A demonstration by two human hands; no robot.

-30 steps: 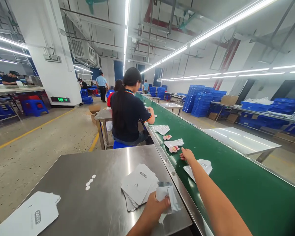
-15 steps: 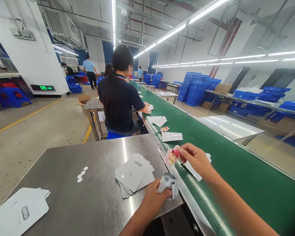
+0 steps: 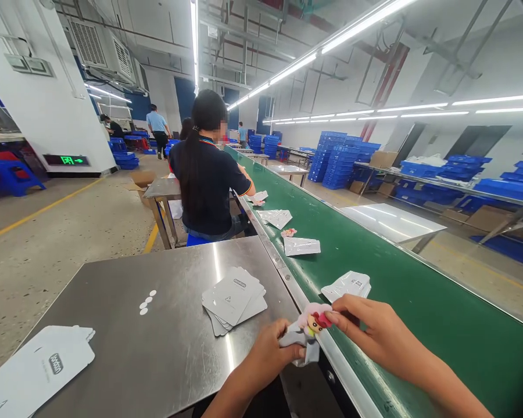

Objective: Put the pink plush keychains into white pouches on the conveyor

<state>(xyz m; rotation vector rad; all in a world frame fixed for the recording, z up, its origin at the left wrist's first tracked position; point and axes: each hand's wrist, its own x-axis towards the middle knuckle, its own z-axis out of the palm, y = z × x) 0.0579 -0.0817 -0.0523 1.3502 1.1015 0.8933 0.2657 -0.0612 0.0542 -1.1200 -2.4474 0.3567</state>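
Note:
My left hand is closed around a small silvery-white pouch at the table's corner by the belt. Between the thumb and fingers of my right hand is a small pink doll figure with a red bow. The doll is at the top of the pouch, overlapping it; whether any part is inside I cannot tell. Just beyond my right hand, a white pouch lies on the green conveyor belt. To the left of my left hand rests a fanned stack of flat white printed pouches.
On the metal table are several white round stickers and more flat pouches. Further up the belt lie pouches and another pink figure. A co-worker sits ahead, left of the belt.
My right hand has brought the doll down and toward me, onto the pouch in my left hand. The view has shifted slightly, and the pouch beyond my right hand shows more fully.

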